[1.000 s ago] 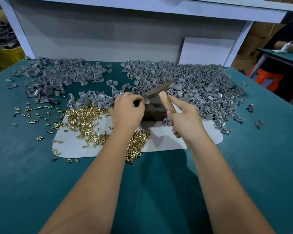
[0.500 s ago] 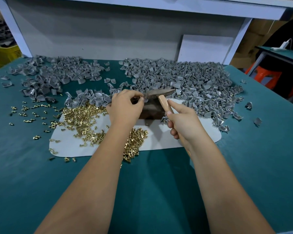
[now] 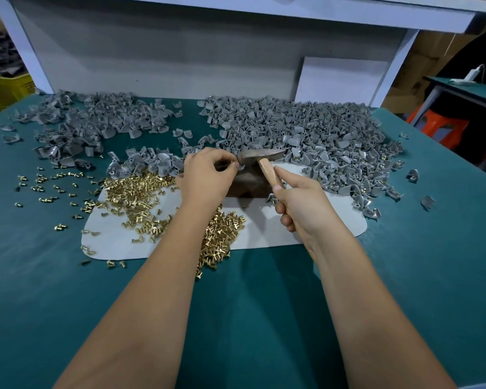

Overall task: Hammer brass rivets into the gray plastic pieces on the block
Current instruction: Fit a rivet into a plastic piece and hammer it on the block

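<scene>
Left hand (image 3: pixel 206 175) pinching gray piece (image 3: pixel 240 166) on block (image 3: pixel 249 183), right hand (image 3: pixel 300 204) gripping hammer (image 3: pixel 264 160).

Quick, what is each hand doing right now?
Left hand: fingers pinch a small gray piece on the block; it is mostly hidden.
Right hand: closed around the hammer handle, head down at the block.
</scene>
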Action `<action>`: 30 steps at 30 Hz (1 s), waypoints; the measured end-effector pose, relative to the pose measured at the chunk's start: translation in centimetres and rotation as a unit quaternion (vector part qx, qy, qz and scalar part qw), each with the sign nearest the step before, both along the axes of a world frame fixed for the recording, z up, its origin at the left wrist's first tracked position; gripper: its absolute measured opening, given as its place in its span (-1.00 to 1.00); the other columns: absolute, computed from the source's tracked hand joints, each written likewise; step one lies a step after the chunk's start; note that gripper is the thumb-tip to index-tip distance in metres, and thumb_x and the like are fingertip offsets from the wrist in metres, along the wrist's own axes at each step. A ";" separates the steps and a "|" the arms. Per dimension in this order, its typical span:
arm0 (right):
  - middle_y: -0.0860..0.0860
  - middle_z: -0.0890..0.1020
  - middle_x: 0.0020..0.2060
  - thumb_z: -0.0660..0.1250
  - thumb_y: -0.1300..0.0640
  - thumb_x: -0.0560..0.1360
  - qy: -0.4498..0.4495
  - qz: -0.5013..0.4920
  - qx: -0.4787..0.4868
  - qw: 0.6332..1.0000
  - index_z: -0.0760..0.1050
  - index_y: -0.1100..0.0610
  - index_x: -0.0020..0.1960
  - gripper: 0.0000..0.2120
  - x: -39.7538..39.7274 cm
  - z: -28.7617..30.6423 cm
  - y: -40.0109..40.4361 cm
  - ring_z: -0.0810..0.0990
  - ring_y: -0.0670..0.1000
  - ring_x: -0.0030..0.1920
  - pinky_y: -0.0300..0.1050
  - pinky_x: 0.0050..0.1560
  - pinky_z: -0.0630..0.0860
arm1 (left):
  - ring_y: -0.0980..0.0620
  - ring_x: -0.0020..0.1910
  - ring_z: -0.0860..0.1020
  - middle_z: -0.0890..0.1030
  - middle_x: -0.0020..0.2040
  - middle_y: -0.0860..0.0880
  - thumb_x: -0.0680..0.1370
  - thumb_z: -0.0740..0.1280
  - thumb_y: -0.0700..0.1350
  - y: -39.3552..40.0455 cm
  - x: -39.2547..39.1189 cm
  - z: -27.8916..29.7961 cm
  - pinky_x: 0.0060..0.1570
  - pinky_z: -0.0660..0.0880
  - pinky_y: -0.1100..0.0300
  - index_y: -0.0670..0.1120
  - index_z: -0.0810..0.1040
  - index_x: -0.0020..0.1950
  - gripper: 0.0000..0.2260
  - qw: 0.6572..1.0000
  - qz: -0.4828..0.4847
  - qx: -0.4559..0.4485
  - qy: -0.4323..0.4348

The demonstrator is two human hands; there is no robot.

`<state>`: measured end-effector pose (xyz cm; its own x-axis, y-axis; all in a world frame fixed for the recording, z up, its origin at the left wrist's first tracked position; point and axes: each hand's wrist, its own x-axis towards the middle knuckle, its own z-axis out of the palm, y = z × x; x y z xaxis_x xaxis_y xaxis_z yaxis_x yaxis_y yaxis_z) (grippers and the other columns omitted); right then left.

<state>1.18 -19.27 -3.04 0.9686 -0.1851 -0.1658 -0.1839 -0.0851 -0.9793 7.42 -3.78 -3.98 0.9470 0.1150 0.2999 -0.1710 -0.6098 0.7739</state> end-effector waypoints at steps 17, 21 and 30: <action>0.07 0.53 -0.01 0.22 0.12 0.52 -0.013 -0.151 -0.546 0.824 0.58 0.02 -0.03 -0.84 1.9 0.8 -1.7 0.44 0.22 0.05 0.01 -0.03 0.38 | 0.00 0.21 0.39 0.50 -0.01 0.22 0.52 0.39 0.06 0.1 0.2 -0.4 0.24 0.37 -0.16 0.22 0.55 -0.14 -0.93 1.000 -0.009 -0.010 -0.011; 0.04 0.56 0.05 0.33 0.03 0.52 -0.183 -0.132 -0.505 0.833 0.66 -0.01 0.03 -0.84 3.8 2.1 1.4 0.41 0.11 0.12 0.00 0.18 0.34 | 0.01 0.19 0.38 0.54 -0.01 0.22 0.53 0.39 0.04 0.1 0.4 -0.5 0.21 0.39 -0.11 0.22 0.56 -0.15 -0.92 1.000 -0.011 -0.017 -0.014; -0.06 0.67 -0.22 0.38 0.08 0.49 -0.149 -0.006 -0.372 0.916 0.65 -0.02 -0.15 -0.91 6.6 1.4 4.0 0.60 0.00 -0.15 -0.05 -0.09 0.56 | -0.10 0.21 0.49 0.63 0.08 0.03 0.54 0.38 -0.06 0.6 1.1 -0.6 0.22 0.42 -0.13 0.03 0.70 0.03 -0.88 0.998 -0.042 -0.043 -0.018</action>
